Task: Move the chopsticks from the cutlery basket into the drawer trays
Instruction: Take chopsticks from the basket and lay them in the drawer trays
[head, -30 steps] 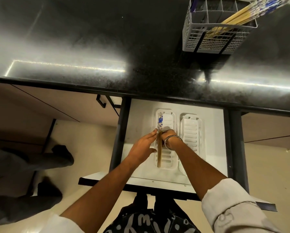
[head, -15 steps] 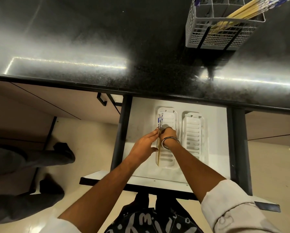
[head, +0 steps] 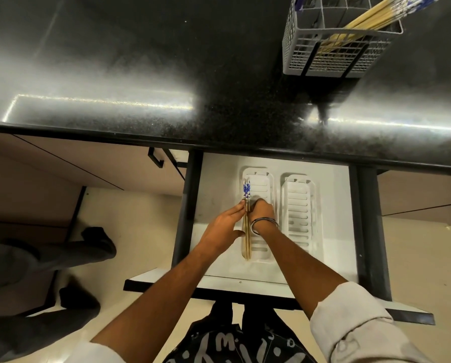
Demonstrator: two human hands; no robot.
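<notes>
- The left hand (head: 225,226) lay flat and released, its straight fingers pressed against the left side of a pair of chopsticks (head: 246,226).
- The right hand (head: 263,210), a bangle (head: 265,225) on its wrist, met the same pair from the right; whether its grip was clenched on them I could not tell.
- That pair lay lengthwise along the left edge of the left tray (head: 261,183), blue-patterned ends pointing toward the desk (head: 140,61).
- A second white slotted tray (head: 301,213) sat just right of the left tray, both inside the open drawer (head: 219,179).
- Well beyond the left tray, on the desk, the cutlery basket (head: 336,53) held more chopsticks (head: 368,18), leaning to the right.
</notes>
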